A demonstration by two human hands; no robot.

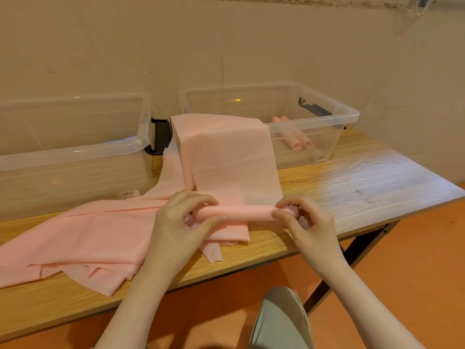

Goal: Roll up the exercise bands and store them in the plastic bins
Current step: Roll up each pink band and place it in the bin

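A pink exercise band hangs from the rim of the right clear bin down to the table, where its near end is wound into a small roll. My left hand pinches the roll's left end between thumb and fingers. My right hand pinches its right end the same way. Two rolled pink bands lie inside the right bin. A heap of loose pink bands spreads over the table to the left. The left clear bin holds nothing that I can see.
The wooden table ends close in front of me and at the right. Black latches sit between the bins, which stand against the wall. Orange floor and my knee lie below the table edge.
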